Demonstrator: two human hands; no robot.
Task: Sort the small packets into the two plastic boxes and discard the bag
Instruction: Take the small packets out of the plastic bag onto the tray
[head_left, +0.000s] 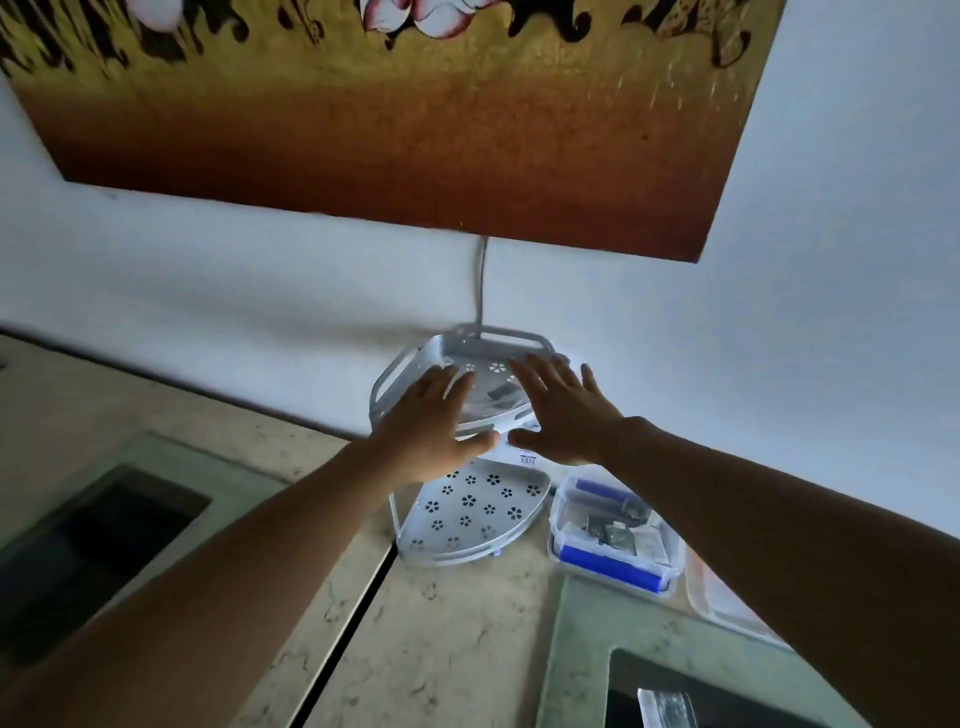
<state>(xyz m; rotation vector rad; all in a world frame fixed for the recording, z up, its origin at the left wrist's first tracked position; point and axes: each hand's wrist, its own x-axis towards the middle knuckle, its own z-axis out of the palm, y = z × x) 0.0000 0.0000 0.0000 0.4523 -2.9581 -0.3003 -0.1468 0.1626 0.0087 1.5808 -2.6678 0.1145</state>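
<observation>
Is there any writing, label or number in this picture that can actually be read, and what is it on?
No text can be read.
White label between the hands, at the corner rack: a barcode-like mark, too small and blurred to read.
Packets in the clear plastic box: any print is too blurred.
Painting: no writing visible.

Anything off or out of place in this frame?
Nothing spilled or damaged. The plastic box with blue clips sits flat on the counter beside the two-tier rack. Both hands, left and right, are spread open in front of the rack's top tier, holding nothing. The frame is blurred and tilted.
</observation>
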